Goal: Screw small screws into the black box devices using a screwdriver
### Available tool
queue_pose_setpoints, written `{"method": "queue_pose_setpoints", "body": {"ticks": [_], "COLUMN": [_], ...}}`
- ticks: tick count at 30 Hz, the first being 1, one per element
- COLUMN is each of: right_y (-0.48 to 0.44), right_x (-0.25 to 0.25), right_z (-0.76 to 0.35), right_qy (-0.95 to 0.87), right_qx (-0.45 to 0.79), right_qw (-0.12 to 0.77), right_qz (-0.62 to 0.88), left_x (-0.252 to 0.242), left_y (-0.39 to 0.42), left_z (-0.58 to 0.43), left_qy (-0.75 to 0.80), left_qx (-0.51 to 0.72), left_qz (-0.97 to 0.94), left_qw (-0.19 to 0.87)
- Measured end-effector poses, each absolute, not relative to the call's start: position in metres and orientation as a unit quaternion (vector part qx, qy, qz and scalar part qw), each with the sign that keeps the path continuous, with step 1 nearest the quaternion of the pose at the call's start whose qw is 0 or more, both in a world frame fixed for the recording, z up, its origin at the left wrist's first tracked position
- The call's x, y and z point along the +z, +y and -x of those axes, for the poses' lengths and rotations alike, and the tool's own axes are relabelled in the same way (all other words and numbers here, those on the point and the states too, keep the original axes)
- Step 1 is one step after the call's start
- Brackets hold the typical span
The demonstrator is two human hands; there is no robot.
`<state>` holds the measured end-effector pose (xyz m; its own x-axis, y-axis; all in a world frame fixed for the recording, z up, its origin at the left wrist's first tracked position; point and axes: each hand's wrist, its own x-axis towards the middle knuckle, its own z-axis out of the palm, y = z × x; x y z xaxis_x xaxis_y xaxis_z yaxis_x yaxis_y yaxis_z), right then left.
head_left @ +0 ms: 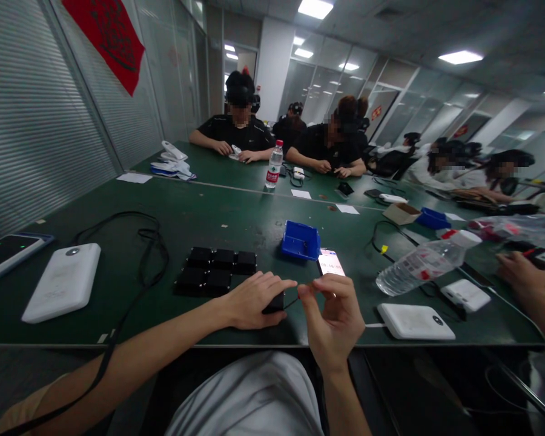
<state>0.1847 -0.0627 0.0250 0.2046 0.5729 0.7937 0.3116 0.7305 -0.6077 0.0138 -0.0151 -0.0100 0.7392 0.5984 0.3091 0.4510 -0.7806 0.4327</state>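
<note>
My left hand (257, 301) is closed over a small black block (275, 303) near the table's front edge, its fingers covering much of it. My right hand (333, 315) pinches a thin dark rod (291, 302) between thumb and fingertips. The rod's lower end reaches the block's right side; whether it enters the block is too small to tell. Left of the hands, several similar black blocks (218, 280) sit in two rows, small shiny points at their corners. Behind the hands stands a blue tray (295, 254) with small dark pieces inside. A lit phone (330, 264) lies partly behind my right hand.
A white power bank (63, 281) and a black cable (151, 242) lie at left. On the right are another white power bank (415, 321) and a tipped water bottle (424, 265). A co-worker's hand (527, 275) is at far right. An upright bottle (274, 166) stands farther back.
</note>
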Motion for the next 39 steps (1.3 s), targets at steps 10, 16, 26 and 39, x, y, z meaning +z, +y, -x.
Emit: {"method": "queue_pose_setpoints", "body": {"ticks": [10, 16, 26, 39], "right_y": [-0.0640, -0.0654, -0.0633, -0.0680], "right_x": [0.0194, 0.0222, 0.0202, 0.0278], "right_z": [-0.1844, -0.1801, -0.1828, -0.1886], "right_qy": [-0.640, -0.626, -0.635, -0.663], "right_qx": [0.132, 0.073, 0.108, 0.170], "right_qw": [0.672, 0.684, 0.667, 0.626], "right_qz": [0.349, 0.368, 0.375, 0.374], "left_x": [-0.0132, -0.0124, -0.0098, -0.0063], "left_y": [-0.0139, -0.0131, -0.0138, -0.0164], "left_z": [-0.0141, -0.0146, -0.0128, -0.0137], "left_qy": [0.290, 0.288, 0.282, 0.295], "left_qx": [0.227, 0.236, 0.242, 0.225], "left_qz": [-0.919, -0.917, -0.919, -0.921], "left_qw": [0.143, 0.145, 0.134, 0.121]}}
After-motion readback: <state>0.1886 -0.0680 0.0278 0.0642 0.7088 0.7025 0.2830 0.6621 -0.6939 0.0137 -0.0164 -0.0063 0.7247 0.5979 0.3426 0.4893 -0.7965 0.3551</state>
